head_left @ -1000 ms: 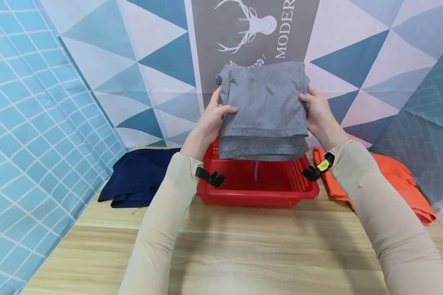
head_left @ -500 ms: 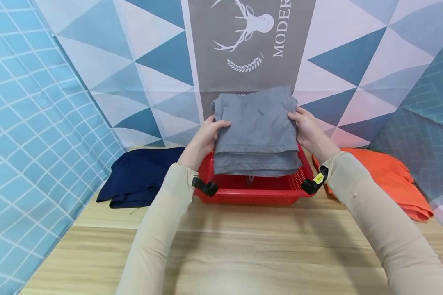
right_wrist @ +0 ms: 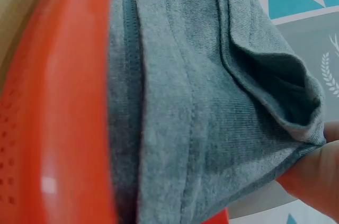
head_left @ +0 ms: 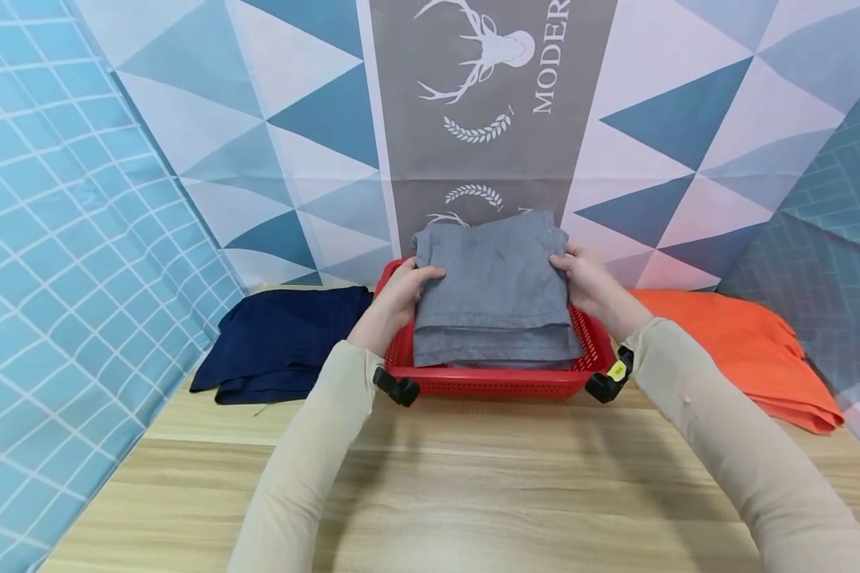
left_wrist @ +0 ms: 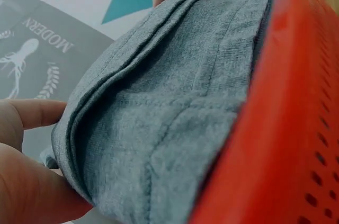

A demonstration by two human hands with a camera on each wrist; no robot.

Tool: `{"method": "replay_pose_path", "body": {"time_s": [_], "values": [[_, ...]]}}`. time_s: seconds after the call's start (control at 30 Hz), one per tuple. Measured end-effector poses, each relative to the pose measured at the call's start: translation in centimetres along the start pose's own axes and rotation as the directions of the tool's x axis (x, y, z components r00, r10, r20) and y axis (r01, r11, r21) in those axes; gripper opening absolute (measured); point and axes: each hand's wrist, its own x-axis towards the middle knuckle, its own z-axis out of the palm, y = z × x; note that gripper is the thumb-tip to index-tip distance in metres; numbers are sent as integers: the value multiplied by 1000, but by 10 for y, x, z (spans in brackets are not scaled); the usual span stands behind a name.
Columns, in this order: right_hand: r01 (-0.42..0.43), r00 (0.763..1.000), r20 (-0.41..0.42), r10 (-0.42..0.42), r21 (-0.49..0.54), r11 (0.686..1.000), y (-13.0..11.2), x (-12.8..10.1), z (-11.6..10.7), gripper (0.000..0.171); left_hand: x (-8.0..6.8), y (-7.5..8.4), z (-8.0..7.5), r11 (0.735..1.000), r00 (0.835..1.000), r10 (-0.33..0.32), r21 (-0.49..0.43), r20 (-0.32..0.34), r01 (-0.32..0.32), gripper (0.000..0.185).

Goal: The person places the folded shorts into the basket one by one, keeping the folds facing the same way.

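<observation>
A folded grey garment is held by both hands over a red perforated basket, which stands on a wooden desk close to the patterned backdrop. The left hand is closed in a grip on the garment's left edge, thumb laid on top and fingers tucked beneath. The right hand is closed in a like grip on the right edge. The near edge of the garment is seen low inside the basket, at or just below the front rim, while the far edge is raised above the back rim; whether the cloth rests on the basket floor cannot be told.

In the left wrist view, the stacked folds of the garment are shown lying against the inner wall of the basket, with the left hand's thumb pressed to their corner. In the right wrist view, the same folds are shown beside the basket wall.

A dark blue cloth is laid on the desk to the left of the basket, and an orange cloth to its right.
</observation>
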Motion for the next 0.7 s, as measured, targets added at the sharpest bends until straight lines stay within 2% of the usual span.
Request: {"method": "replay_pose_path", "body": {"time_s": [0.23,0.47,0.7], "values": [[-50,998,-32,51,29,998,17,3,-1,55,5,-17,-4,999,999,-24,31,-35,25,61],[-127,989,-65,131,59,990,28,6,-1,59,7,-27,-6,992,998,-39,120,-50,45,62],[-193,980,-47,194,20,981,41,7,-1,57,4,-35,-9,978,989,-121,162,-87,134,60]]}}
